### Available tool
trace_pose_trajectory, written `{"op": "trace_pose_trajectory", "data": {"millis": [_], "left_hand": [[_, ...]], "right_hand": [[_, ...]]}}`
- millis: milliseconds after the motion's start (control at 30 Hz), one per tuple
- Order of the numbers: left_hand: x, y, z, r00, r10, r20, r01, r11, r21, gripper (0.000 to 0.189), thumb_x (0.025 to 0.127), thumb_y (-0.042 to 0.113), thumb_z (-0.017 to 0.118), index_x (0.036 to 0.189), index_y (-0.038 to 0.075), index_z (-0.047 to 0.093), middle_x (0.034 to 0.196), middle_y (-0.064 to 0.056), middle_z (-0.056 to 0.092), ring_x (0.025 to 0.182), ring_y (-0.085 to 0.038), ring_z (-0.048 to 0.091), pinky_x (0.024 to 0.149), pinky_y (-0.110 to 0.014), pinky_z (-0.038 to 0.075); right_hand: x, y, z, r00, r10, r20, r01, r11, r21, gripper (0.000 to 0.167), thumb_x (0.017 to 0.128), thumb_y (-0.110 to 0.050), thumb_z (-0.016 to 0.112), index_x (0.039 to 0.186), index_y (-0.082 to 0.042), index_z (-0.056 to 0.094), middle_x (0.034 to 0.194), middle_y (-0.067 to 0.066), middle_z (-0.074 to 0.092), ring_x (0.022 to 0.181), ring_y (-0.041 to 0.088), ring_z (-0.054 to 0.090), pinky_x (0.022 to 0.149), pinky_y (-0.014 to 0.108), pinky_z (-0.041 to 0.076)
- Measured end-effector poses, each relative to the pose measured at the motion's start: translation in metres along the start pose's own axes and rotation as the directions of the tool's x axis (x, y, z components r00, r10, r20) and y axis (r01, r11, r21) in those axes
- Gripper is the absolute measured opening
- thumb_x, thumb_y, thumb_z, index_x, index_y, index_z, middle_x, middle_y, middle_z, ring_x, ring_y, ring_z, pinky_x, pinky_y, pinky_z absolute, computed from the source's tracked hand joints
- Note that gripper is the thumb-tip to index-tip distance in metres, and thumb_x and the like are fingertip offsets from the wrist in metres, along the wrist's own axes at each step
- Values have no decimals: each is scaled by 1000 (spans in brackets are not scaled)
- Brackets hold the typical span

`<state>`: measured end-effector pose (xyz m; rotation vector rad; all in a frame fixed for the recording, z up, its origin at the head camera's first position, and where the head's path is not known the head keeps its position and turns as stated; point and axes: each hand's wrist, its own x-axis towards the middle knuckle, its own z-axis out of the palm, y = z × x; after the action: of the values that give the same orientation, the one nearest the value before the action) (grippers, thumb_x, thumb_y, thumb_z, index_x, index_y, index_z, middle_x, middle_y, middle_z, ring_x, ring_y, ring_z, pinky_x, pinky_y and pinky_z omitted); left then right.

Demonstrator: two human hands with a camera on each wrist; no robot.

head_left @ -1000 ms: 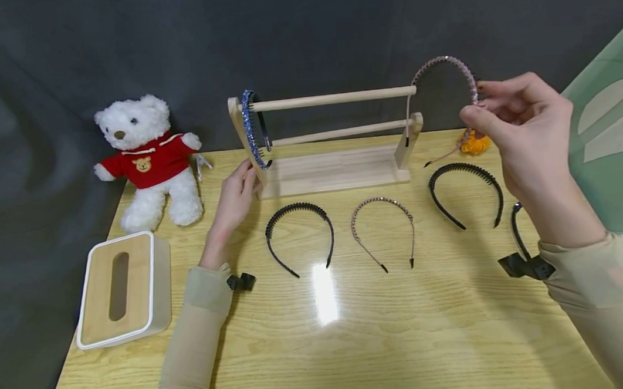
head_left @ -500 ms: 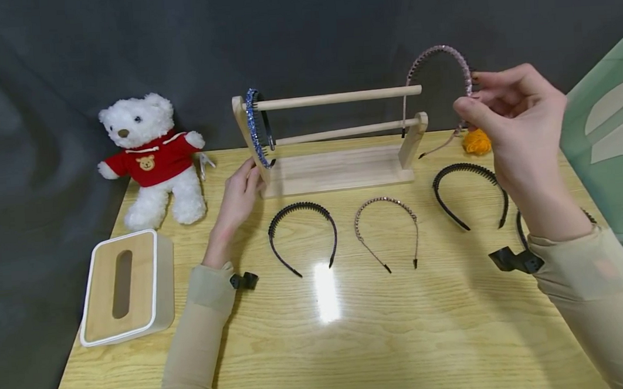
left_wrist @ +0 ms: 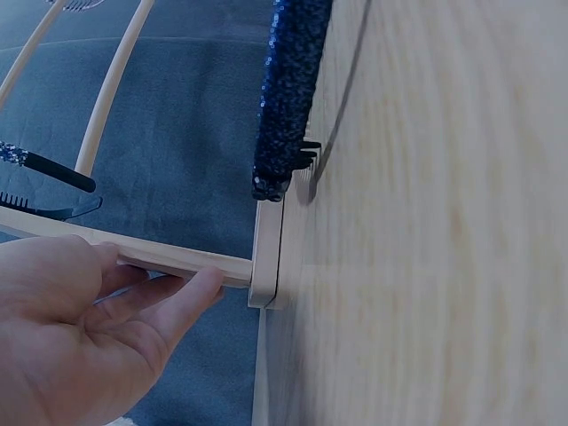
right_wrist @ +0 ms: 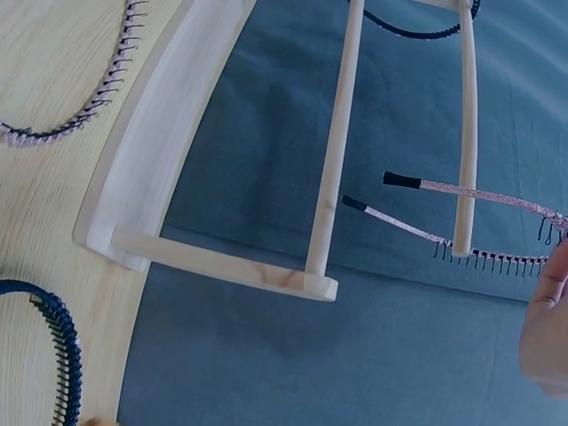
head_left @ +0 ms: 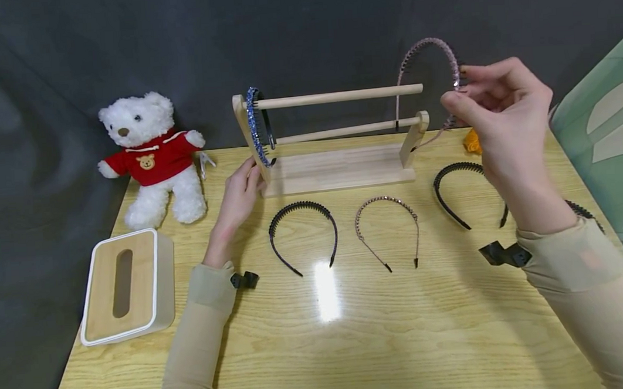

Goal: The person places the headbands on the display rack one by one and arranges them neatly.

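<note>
My right hand (head_left: 513,107) pinches a pink beaded headband (head_left: 428,42) by its side, thumb in front. The headband stands arch up at the free right end of the wooden rack's upper rod (head_left: 338,97). In the right wrist view, its two black-tipped legs (right_wrist: 404,180) reach past the rod's end (right_wrist: 463,240), one leg crossing in front of it. My left hand (head_left: 239,192) grips the left upright of the rack (head_left: 337,172) near its base; the left wrist view shows fingers (left_wrist: 200,288) around it. A blue sequined headband (head_left: 255,124) hangs at the upper rod's left end.
On the table lie a black headband (head_left: 300,205), a pink one (head_left: 384,199) and another black one (head_left: 455,166); my right forearm partly hides a further one (head_left: 582,208). A white bear (head_left: 153,150) and tissue box (head_left: 126,286) stand left. Something orange (head_left: 471,142) sits behind my right hand.
My right hand has moved left and slightly up with the pink headband, bringing its arch over the upper rod's right end. My left hand keeps its grip on the rack.
</note>
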<state>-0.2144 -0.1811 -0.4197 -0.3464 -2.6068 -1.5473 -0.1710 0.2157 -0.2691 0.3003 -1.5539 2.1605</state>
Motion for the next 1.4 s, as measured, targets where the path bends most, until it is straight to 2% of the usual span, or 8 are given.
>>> {"op": "trace_pose_trajectory", "data": {"millis": [433, 667, 967, 1167, 1400], "left_hand": [[1, 1, 0, 1000, 4, -13, -4, 1000, 12, 42, 118, 16, 40, 156, 1, 52, 148, -24, 60, 127, -40, 66, 101, -39, 64], [0, 1, -1, 1000, 2, -11, -2, 1000, 22, 42, 119, 18, 41, 156, 2, 53, 148, -23, 61, 127, -39, 67, 102, -40, 64], [-1, 1, 0, 1000, 8, -7, -8, 1000, 9, 43, 118, 19, 41, 156, 2, 53, 148, -24, 60, 128, -40, 66, 103, -41, 63], [-1, 1, 1, 1000, 4, -8, -4, 1000, 15, 43, 119, 19, 40, 155, 2, 54, 145, -24, 62, 126, -39, 67, 102, -41, 63], [-1, 2, 0, 1000, 1, 1, -1, 1000, -1, 42, 119, 18, 40, 155, 0, 53, 145, -25, 62, 127, -40, 66, 102, -39, 63]], "right_hand": [[1, 9, 16, 999, -17, 37, 18, 1000, -23, 34, 79, 17, 88, 109, 11, 74, 85, 15, 74, 71, 20, 69, 63, 21, 63], [1, 15, 28, 989, -114, 94, 126, 984, -129, 26, 84, 15, 84, 108, 10, 75, 84, 11, 76, 69, 16, 70, 63, 20, 62], [0, 21, 39, 990, -95, 102, 106, 988, -111, 25, 84, 15, 85, 105, 8, 76, 83, 12, 76, 66, 16, 68, 57, 19, 58], [1, 27, 41, 977, -154, 150, 176, 973, -148, 26, 85, 14, 84, 109, 11, 73, 84, 7, 77, 68, 12, 70, 61, 19, 60], [0, 30, 52, 982, -126, 139, 146, 979, -143, 25, 84, 14, 85, 105, 4, 76, 86, 10, 77, 70, 16, 70, 65, 22, 62]]}}
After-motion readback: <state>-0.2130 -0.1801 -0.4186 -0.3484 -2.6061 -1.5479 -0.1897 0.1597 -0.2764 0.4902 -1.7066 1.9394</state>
